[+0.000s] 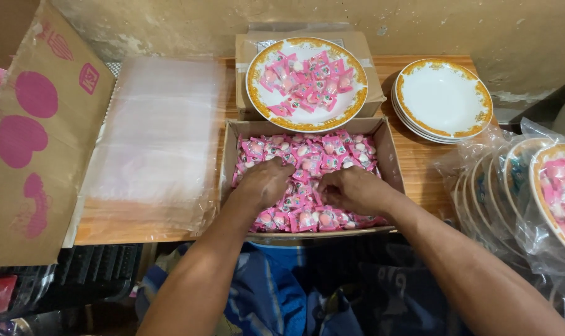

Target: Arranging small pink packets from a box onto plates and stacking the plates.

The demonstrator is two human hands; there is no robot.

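Observation:
A shallow cardboard box (388,146) in front of me is full of small candies in pink wrappers (307,152). My left hand (265,182) and my right hand (351,188) are both down in the candies, palms down, fingers curled into the pile; their fingertips are hidden. Behind the box, a white plate with a gold rim (252,81) holds a heap of the same pink candies and rests on a closed carton.
A stack of empty gold-rimmed plates (443,99) sits at the back right. Plates wrapped in clear plastic (519,193), one with candies, stand at the right. A pile of clear plastic bags (158,137) lies left of the box, next to a large cardboard flap (40,143).

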